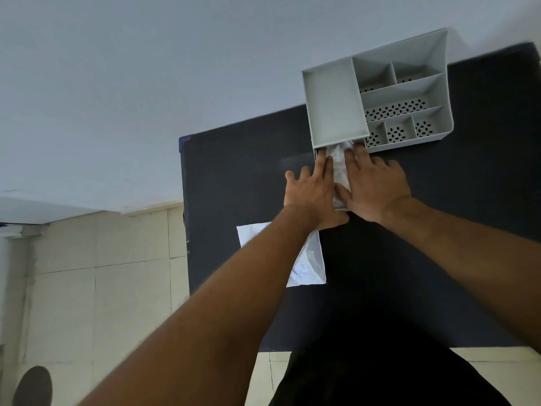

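A grey plastic organiser point(377, 92) with several compartments stands at the far side of a black table point(240, 177), against the wall. A clear plastic packet point(341, 171) lies in front of it, its far end under the organiser's front edge. My left hand point(313, 191) lies flat on the packet's left side, fingers straight and pointing at the organiser. My right hand point(377, 186) presses flat on the packet's right side, fingertips touching the organiser's front. Most of the packet is hidden beneath both hands.
A second white plastic bag point(307, 265) with blue print lies nearer on the table, partly under my left forearm. A pale wall point(175, 83) rises behind the table. Tiled floor point(102, 288) lies to the left, with a dark round object point(33, 386) at the bottom left.
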A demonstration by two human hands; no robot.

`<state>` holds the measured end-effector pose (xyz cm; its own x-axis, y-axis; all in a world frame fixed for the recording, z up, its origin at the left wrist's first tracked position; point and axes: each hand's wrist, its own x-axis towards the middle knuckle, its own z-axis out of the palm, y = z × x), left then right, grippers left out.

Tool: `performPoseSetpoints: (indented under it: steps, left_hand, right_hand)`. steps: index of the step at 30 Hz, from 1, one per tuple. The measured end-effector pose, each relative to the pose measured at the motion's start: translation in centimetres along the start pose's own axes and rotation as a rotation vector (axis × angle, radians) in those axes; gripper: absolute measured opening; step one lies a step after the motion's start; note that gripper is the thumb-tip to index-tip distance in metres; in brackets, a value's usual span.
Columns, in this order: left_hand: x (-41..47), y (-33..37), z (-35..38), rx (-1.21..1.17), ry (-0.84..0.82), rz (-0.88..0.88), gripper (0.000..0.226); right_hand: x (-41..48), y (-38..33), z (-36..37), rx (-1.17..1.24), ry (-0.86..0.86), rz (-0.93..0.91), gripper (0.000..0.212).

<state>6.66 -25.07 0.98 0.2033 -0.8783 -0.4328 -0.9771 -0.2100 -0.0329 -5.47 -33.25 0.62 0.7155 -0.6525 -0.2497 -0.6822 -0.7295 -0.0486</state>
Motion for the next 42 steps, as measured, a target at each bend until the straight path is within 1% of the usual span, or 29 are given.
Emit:
performPoseSetpoints:
  steps: [6,10,12,16,21,26,32,39,42]
  left_hand:
    - [0.1,0.6,0.2,0.032,0.036,-0.015,0.121]
    - [-0.3,1.3,0.6,-0.004,0.044,-0.053,0.109]
    - [-0.1,1.7,0.2,-0.036,0.014,-0.07,0.106]
    - [0.5,1.8,-1.3,-0.06,-0.05,-0.077,0.103]
    - [1.1,1.4,-1.8,-0.041,-0.063,-0.058,0.098]
    - [0.6,1.7,-0.8,-0.078,-0.013,-0.111,0.088]
    - [0.5,2.2,-0.2,-0.074,0.003,-0.15,0.085]
    - [1.0,2.0,-1.3,-0.101,-0.044,-0.122,0.091]
    - [1.0,1.8,-1.6,-0.142,-0.086,-0.112,0.094]
  right_hand:
    - [0.7,0.5,-0.1,0.016,0.011,-0.006,0.081]
    - [0.4,0.5,-0.3,0.021,0.034,-0.027,0.078]
    - [-0.1,0.4,-0.5,0.025,0.023,-0.038,0.076]
    - [-1.0,-0.1,-1.1,0.026,-0.022,-0.009,0.076]
    - [-0.9,-0.3,-1.1,0.103,-0.019,0.043,0.07]
    - [-0.5,0.1,-0.3,0.134,-0.04,0.052,0.069]
    - [-0.1,0.5,0.3,0.164,-0.061,0.037,0.068]
    - [0.5,0.6,0.0,0.201,-0.117,0.02,0.065]
    - [0.0,0.3,-0.5,0.203,-0.085,0.022,0.064]
